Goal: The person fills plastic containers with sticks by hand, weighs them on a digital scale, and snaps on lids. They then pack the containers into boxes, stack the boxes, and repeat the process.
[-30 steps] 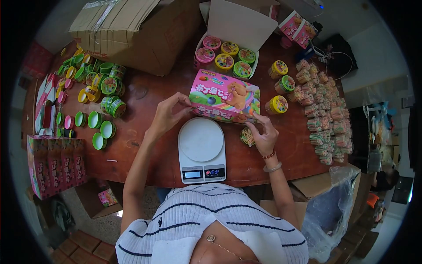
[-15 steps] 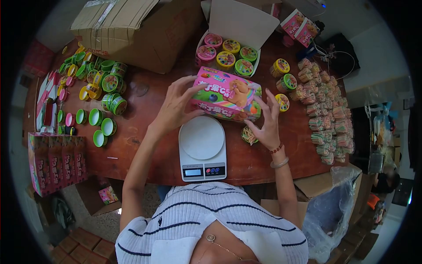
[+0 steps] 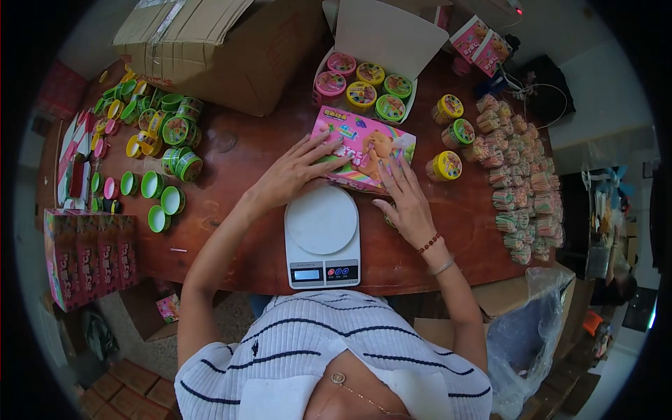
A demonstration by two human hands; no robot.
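Note:
A pink printed box (image 3: 374,140) with a cartoon bear on it lies in the middle, just in front of the open display box (image 3: 413,94) of candy tubs. My left hand (image 3: 297,166) rests on its left side, fingers stretched out over the top. On the front right part lie the spread fingers of my right hand (image 3: 406,199), its thumb apart. Close below the box stands a white kitchen scale (image 3: 322,220) with a bare round plate. A small tub under my right hand is almost wholly hidden.
Yellow and green lidded tubs (image 3: 446,166) stand right of the box, beside many bundles of thin sticks (image 3: 518,182). Green and yellow open cups (image 3: 152,185) spread over the left. A large cardboard carton (image 3: 224,56) sits behind; stacked pink boxes (image 3: 91,255) stand at front left.
The box has tipped so its top faces me more. My hands have shifted from gripping its ends to lying flat on top. My right hand now covers the small tub of sticks.

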